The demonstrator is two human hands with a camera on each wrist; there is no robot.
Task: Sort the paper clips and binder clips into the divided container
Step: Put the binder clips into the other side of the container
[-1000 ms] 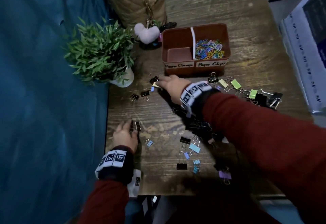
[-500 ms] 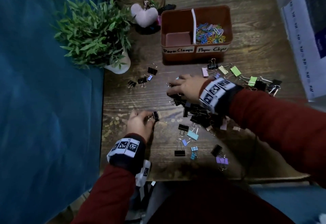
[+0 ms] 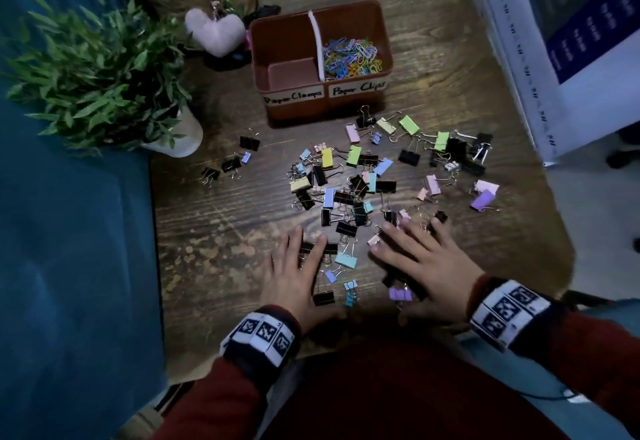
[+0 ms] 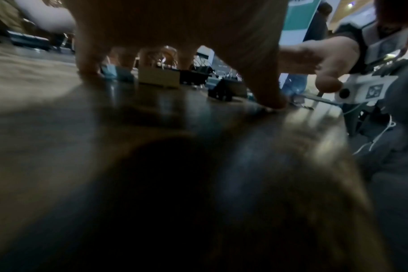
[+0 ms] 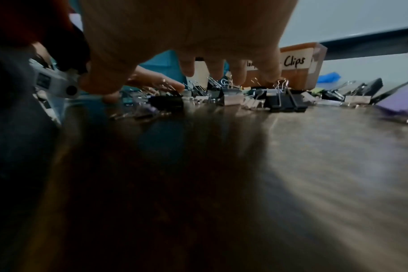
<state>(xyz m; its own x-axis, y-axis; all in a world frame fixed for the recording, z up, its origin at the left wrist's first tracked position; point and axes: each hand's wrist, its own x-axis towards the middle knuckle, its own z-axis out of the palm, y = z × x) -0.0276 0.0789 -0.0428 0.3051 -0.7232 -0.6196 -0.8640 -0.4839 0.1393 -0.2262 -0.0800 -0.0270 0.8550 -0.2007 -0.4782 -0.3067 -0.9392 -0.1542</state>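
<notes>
Resting palm-down with fingers spread on the table (image 3: 207,266), the left hand (image 3: 294,280) and right hand (image 3: 426,266) flank scattered binder clips (image 3: 346,180). Beyond, the divided container (image 3: 294,107) holds paper clips (image 3: 349,57) in its right compartment.

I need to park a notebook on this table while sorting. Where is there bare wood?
Bare wood lies left of the left hand, between the table's left edge and the binder clips. The middle, from the container to both hands, is crowded; the right hand rests among clips.
</notes>
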